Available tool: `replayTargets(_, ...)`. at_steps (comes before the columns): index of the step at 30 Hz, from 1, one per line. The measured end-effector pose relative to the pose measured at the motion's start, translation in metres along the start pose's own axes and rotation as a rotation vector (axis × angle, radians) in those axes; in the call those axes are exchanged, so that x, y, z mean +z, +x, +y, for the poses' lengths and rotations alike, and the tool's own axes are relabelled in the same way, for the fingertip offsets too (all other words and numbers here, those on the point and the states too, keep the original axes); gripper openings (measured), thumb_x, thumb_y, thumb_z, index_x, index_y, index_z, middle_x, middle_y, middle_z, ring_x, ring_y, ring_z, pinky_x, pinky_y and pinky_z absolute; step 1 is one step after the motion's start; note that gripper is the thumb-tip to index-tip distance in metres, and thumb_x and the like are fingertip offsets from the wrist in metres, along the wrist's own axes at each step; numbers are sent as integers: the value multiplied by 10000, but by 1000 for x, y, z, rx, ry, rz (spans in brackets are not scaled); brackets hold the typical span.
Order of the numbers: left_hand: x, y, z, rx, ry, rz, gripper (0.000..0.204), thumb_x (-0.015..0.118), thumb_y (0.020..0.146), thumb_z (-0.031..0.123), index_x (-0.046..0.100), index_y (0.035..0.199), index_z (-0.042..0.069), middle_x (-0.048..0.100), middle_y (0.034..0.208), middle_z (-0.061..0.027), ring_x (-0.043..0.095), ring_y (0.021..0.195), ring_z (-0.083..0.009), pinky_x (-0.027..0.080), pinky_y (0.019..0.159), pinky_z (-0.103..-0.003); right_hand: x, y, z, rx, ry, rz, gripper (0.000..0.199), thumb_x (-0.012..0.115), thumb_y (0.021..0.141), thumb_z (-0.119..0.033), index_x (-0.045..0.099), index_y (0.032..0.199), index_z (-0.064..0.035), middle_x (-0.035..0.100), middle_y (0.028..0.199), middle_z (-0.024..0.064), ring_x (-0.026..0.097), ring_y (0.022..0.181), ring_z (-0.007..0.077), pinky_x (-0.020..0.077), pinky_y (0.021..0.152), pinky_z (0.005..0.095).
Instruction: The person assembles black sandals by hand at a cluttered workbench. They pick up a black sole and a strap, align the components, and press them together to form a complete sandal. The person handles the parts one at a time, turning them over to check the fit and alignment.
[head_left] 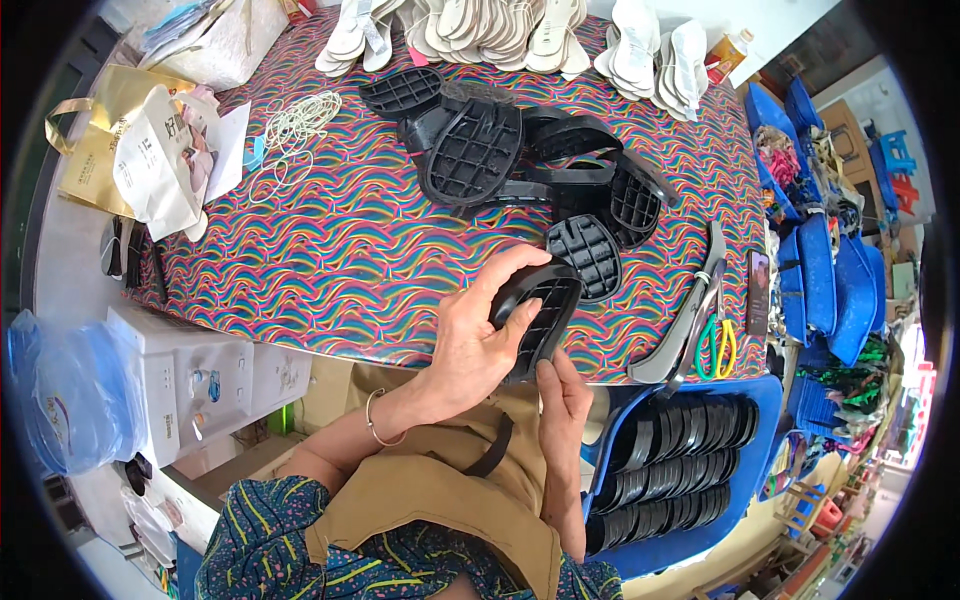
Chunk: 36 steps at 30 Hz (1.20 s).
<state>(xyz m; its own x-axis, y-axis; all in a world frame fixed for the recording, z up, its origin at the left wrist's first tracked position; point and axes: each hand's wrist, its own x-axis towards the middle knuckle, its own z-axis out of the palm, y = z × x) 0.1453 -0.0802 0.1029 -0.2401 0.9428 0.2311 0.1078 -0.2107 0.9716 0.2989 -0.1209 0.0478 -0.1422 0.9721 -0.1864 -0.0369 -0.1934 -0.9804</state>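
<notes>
A black sole (558,312) is held up at the near edge of the worktop (330,270), its gridded hollow facing the wearer. The left hand (465,335) has its grip closed around the far part, thumb pressed inside the hollow and fingers outside, which probably steadies the piece; the right hand (566,395) pinches the near end, seemingly to control it from the other side. Just beyond lies a loose sole (590,262), and past it a heap of soles (472,155), likely kept within reach. To the right, scissors (727,352) rest close to the edge, presumably handy; below them, a blue crate (765,425) holds packed rows of black pieces (680,460), perhaps stood on edge to save room.
</notes>
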Motion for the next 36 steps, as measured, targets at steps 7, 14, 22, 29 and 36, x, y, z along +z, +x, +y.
replayTargets(7,-13,8,1,-199,-248,-68,425,651,834,-108,596,1237,17,651,1106,-60,634,1036,-133,496,919,-270,-18,8,4,-374,-724,124,348,490,967,45,590,1299,18,693,1045,162,673,906,205,527,800,323)
replayTargets(14,-5,6,5,-156,-277,-16,455,678,812,-100,604,1248,9,646,1205,-76,627,1092,-145,492,962,-292,-13,-4,-2,-413,-723,186,271,497,982,20,620,1222,27,686,916,148,647,759,203,497,691,308)
replayTargets(22,1,3,-6,-144,-281,1,445,670,828,-101,603,1251,18,646,1205,-76,627,1094,-145,494,963,-294,3,-17,-9,-113,-371,138,249,524,1007,-36,644,1219,14,570,823,-64,396,682,28,318,576,208)
replayTargets(29,9,-2,-2,-99,-226,30,392,630,873,-74,586,1249,29,674,1091,-96,663,988,-144,535,840,-280,0,-22,-19,1,-139,68,284,499,1034,-78,606,1269,42,656,1020,0,546,851,47,453,741,215)
replayTargets(36,12,-7,-4,168,-67,71,372,665,874,-43,590,1235,9,693,1033,-160,725,869,-221,572,719,-307,-4,-22,-37,161,159,-57,320,482,1027,-63,543,1309,74,660,1155,73,614,1044,117,507,976,323)
